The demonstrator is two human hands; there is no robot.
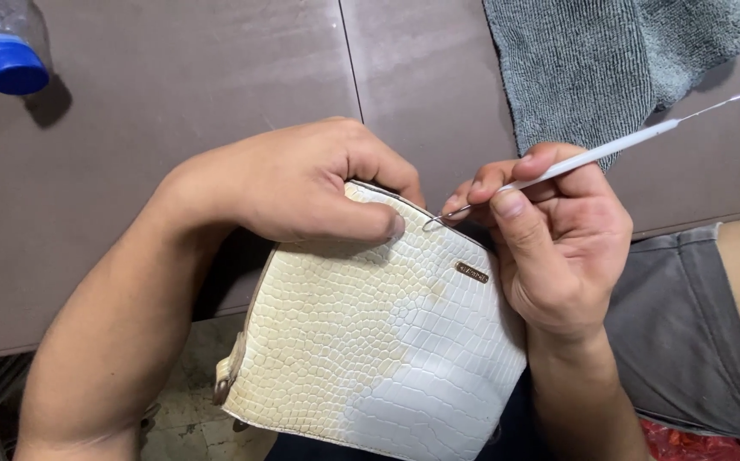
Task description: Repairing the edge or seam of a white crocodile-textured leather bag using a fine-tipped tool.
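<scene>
Nearest, bag: a small bag [378, 350] in cream-white, crocodile-pattern leather is lying across the person's lap, just below the table's near edge; its upper left part is looking yellowed and stained, while the lower right is staying a cleaner white; a small gold metal plate [472, 272] is sitting near the top right edge; a metal ring fitting [223, 388] is showing at the lower left corner

Left hand: the left hand [293, 183] is gripping the bag's top rim, fingers curled over the edge and the thumb pressing flat on the front panel; the forearm is crossing down to the lower left

Right hand: the right hand [549, 239] is pinching a thin white-handled hook tool [592, 156] between thumb and fingertips, fingers closed narrowly round the shaft; the heel of the hand is resting against the bag's right side

Tool tip: the metal hook end [434, 222] is touching the bag's top edge, just beside the left thumb tip; a pale thread [728, 101] is trailing from the handle's far end towards the upper right

Clothing: grey shorts [686, 333] are covering the leg at right

Farther, table: a brown table [173, 102] is lying behind the hands; a grey towel [592, 60] is lying crumpled at the upper right, well apart from the bag

Farthest: a clear plastic bottle with a blue cap [7, 60] is lying at the upper left corner
</scene>
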